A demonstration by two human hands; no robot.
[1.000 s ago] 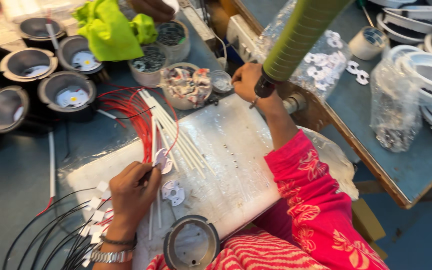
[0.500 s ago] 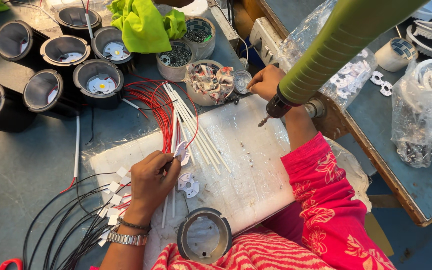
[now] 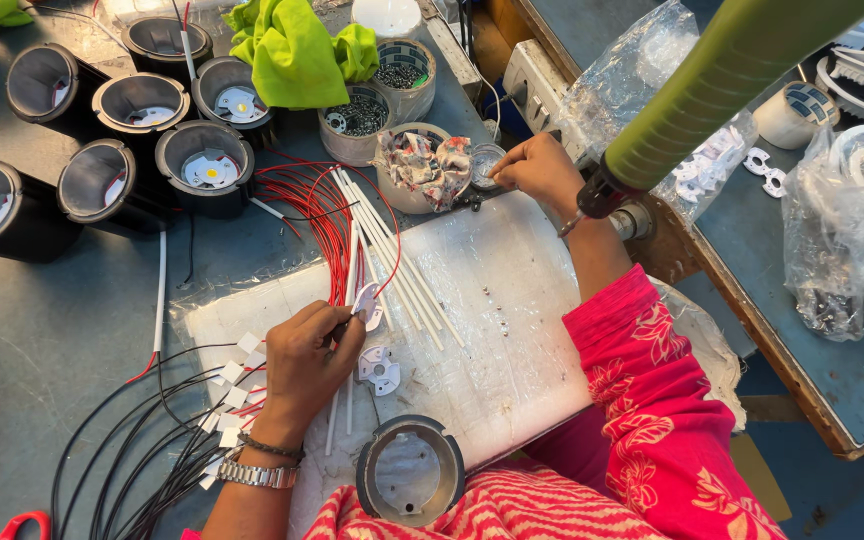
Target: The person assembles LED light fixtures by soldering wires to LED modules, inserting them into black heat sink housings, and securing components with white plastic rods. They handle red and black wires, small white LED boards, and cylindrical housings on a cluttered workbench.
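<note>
On the white work mat (image 3: 512, 330), toward its left side, the left hand (image 3: 304, 360) lies knuckles up, fingers curled and pinching a small white disc part (image 3: 368, 310) where the red wires (image 3: 324, 215) and white sleeved leads (image 3: 392, 255) run down; a second white disc (image 3: 378, 368) lies just beside it. Steadying that piece calls for a firm, low pinch with the wires kept untangled. Further right, the right hand (image 3: 537, 170) is stretched forward, wrist bent, fingertips dipped into a small round tin (image 3: 485, 165) beside a wrapper-filled cup (image 3: 430, 170); whether it grips anything I cannot tell
</note>
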